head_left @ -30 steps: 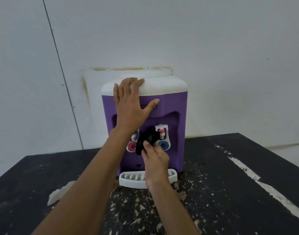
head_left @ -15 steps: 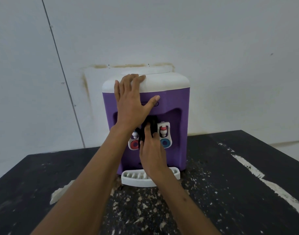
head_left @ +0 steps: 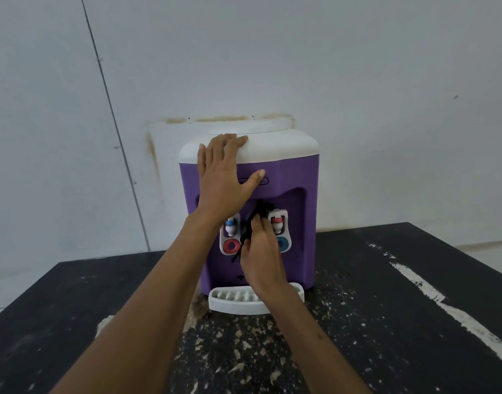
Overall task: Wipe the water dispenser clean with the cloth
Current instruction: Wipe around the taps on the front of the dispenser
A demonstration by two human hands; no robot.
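A purple water dispenser [head_left: 298, 177] with a white top stands on the black table [head_left: 386, 322] against the wall. My left hand [head_left: 224, 177] lies flat on its upper front, fingers straight over the white top edge. My right hand [head_left: 261, 251] presses a black cloth [head_left: 258, 214] into the recess between the two white taps, fingers bent around the cloth. Most of the cloth is hidden behind that hand. A white drip tray [head_left: 232, 301] sits at the dispenser's foot, under my right wrist.
The table top is scuffed with pale flecks, and a white streak [head_left: 431, 297] runs along its right side. A grey wall [head_left: 386, 81] stands close behind the dispenser. The table's left edge [head_left: 22, 297] drops off near the wall.
My right hand has moved the cloth up from the lower tap area into the recess between the taps. My left hand has stayed on the dispenser's top front.
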